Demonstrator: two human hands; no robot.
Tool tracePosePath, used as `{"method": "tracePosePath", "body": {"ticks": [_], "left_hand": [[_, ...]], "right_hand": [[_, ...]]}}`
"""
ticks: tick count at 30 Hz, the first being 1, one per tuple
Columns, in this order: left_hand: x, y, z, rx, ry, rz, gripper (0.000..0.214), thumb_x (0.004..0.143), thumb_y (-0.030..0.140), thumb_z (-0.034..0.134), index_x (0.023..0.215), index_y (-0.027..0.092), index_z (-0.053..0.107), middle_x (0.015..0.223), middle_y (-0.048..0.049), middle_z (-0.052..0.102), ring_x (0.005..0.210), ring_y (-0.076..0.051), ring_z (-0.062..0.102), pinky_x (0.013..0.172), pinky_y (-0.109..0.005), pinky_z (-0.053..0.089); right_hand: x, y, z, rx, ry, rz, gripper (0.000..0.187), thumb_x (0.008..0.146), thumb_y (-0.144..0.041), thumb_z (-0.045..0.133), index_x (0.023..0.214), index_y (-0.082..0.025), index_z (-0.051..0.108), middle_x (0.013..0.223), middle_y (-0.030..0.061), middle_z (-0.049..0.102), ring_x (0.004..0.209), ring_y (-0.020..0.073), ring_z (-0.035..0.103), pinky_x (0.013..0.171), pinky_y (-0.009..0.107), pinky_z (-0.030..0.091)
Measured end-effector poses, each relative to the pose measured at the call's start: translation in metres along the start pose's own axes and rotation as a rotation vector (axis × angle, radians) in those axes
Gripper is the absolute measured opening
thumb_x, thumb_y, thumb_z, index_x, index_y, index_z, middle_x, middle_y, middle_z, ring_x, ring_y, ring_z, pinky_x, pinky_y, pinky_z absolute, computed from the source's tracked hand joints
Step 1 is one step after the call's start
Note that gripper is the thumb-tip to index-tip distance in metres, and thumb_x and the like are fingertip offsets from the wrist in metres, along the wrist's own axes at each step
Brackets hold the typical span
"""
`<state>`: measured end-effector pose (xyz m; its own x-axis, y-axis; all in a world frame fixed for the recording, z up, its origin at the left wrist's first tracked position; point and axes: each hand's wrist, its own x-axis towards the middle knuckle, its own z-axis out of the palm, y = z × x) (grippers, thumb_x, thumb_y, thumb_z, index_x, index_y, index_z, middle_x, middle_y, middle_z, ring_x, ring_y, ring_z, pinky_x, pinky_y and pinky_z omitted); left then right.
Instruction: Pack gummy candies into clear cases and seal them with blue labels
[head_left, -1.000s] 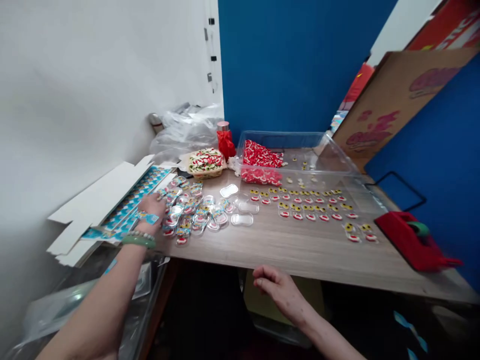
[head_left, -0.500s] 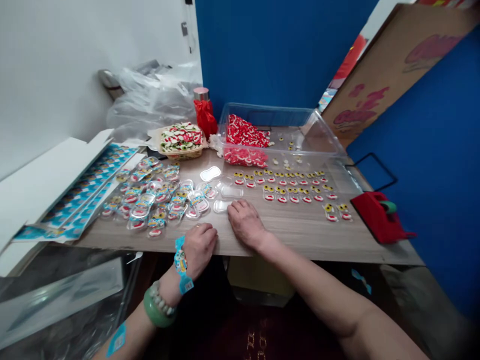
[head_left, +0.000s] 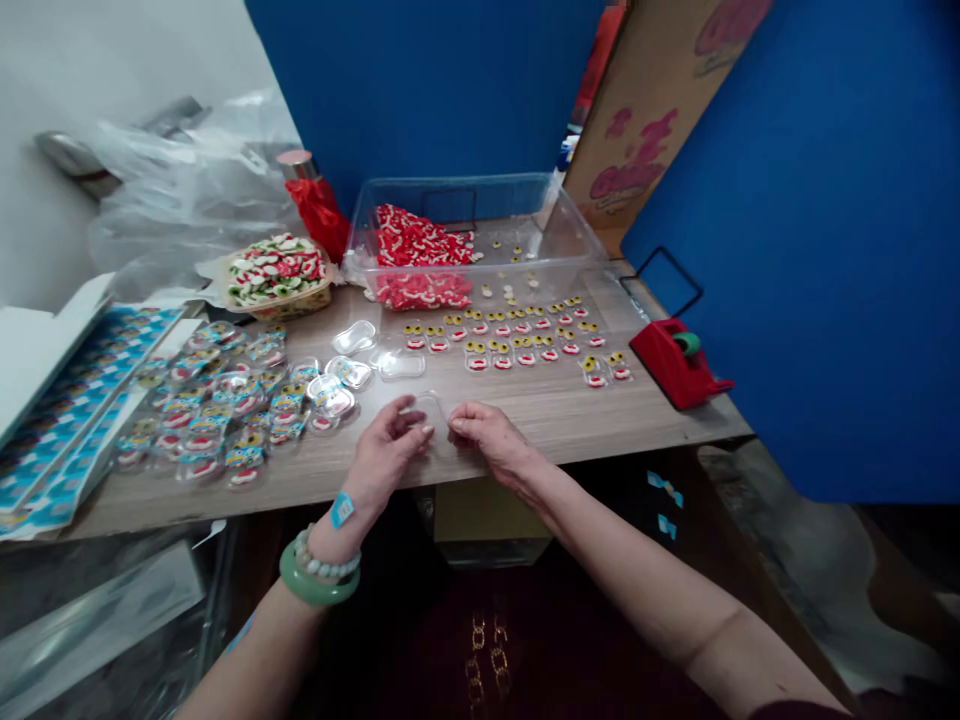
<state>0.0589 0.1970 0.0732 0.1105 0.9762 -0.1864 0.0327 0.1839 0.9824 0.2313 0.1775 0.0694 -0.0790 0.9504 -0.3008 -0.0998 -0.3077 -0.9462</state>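
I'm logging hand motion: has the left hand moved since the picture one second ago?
Yes, the left hand has moved right, away from the blue printed strips, toward the red tape dispenser.

Soft, even light on white wall (head_left: pixel 135 50) and table (head_left: pixel 559 408); deep shadow beneath. Glints on plastic bag (head_left: pixel 195 190), filled packs (head_left: pixel 238 392). Clear cover (head_left: pixel 430 398) faint, edges indistinct. Mild blur; periphery stretched.

"Left of the fingers (head_left: pixel 469 412)?"
"Heaped packs (head_left: pixel 236 392), then sheets (head_left: pixel 90 362)."
"Beyond the fingers?"
"A tub (head_left: pixel 551 240) holding loose pieces (head_left: pixel 414 235)."
"Far right of them?"
"2 packs (head_left: pixel 595 376), then the tape dispenser (head_left: pixel 670 366), on the desk (head_left: pixel 589 425)."
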Motion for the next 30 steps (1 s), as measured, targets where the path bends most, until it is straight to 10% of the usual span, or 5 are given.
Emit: {"method": "tracePosePath", "body": {"ticks": [5,15,23,30], "left_hand": [[-0.01,0.014,0.025,-0.26,-0.004,-0.201,0.035,0.056,0.034,0.086,0.068,0.016,0.059,0.056,0.0014,0.06,0.049,-0.01,0.053,0.047,-0.02,0.042],[-0.037,0.023,0.063,-0.148,-0.109,-0.163,0.033,0.059,0.035,0.086,0.074,0.015,0.064,0.064,0.0001,0.065,0.054,-0.011,0.058,0.052,-0.022,0.045],[-0.05,0.016,0.093,-0.35,-0.12,-0.209,0.042,0.061,0.034,0.088,0.094,0.014,0.072,0.086,-0.004,0.073,0.074,-0.014,0.066,0.069,-0.024,0.054],[-0.046,0.01,0.086,-0.38,-0.177,-0.253,0.034,0.066,0.035,0.086,0.088,0.012,0.073,0.075,-0.0031,0.07,0.064,-0.014,0.065,0.059,-0.024,0.057]], "right_hand": [[-0.026,-0.005,-0.015,0.253,-0.004,0.049,0.021,0.066,-0.036,0.069,0.071,-0.018,0.061,0.064,-0.0026,0.058,0.062,0.0109,0.05,0.065,0.025,0.038],[-0.052,0.002,-0.038,0.241,0.213,-0.148,0.014,0.065,-0.028,0.066,0.072,-0.019,0.057,0.06,-0.0053,0.054,0.059,0.0105,0.046,0.062,0.025,0.035],[-0.067,0.007,-0.036,-0.689,0.366,-0.521,0.013,0.082,-0.014,0.052,0.077,-0.022,0.061,0.079,0.0016,0.063,0.082,0.0182,0.055,0.077,0.031,0.041],[-0.071,0.008,-0.037,-0.791,0.416,-0.542,0.02,0.09,-0.025,0.057,0.106,-0.021,0.068,0.109,0.011,0.06,0.107,0.0252,0.053,0.096,0.039,0.044]]}}
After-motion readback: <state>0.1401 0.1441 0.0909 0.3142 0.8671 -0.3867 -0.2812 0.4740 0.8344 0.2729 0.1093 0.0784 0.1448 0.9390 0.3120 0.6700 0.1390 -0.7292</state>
